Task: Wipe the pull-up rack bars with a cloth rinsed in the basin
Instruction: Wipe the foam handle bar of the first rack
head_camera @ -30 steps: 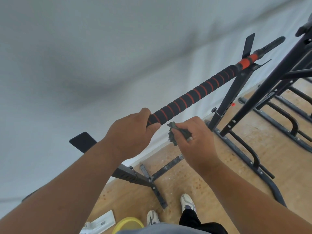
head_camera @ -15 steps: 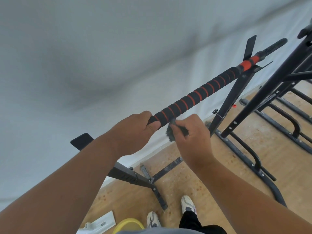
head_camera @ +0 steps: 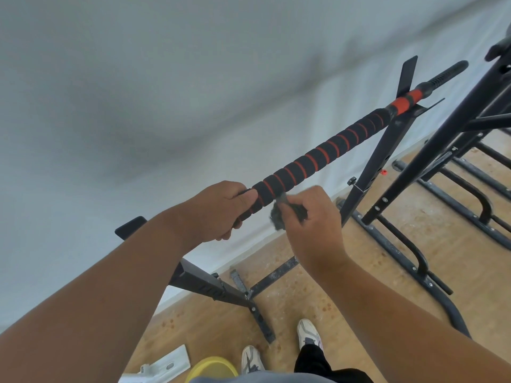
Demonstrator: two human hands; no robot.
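Note:
The pull-up bar [head_camera: 326, 158], padded in black foam with red rings, runs from the centre up to the right. My left hand [head_camera: 218, 211] grips its near end. Just right of it, my right hand [head_camera: 312, 217] pinches a small dark grey cloth [head_camera: 279, 217] against the underside of the foam. Part of the cloth is hidden in my fingers. A yellow basin [head_camera: 210, 369] shows at the bottom edge by my feet.
Black rack uprights [head_camera: 376, 167] and floor rails [head_camera: 409, 252] stand on the wooden floor at right. A second black frame [head_camera: 470, 106] rises at far right. White brackets [head_camera: 163, 366] lie beside the basin. A white wall is behind the bar.
My right hand has brought the cloth up from just below the bar until it touches the foam next to my left hand. The left hand keeps its grip.

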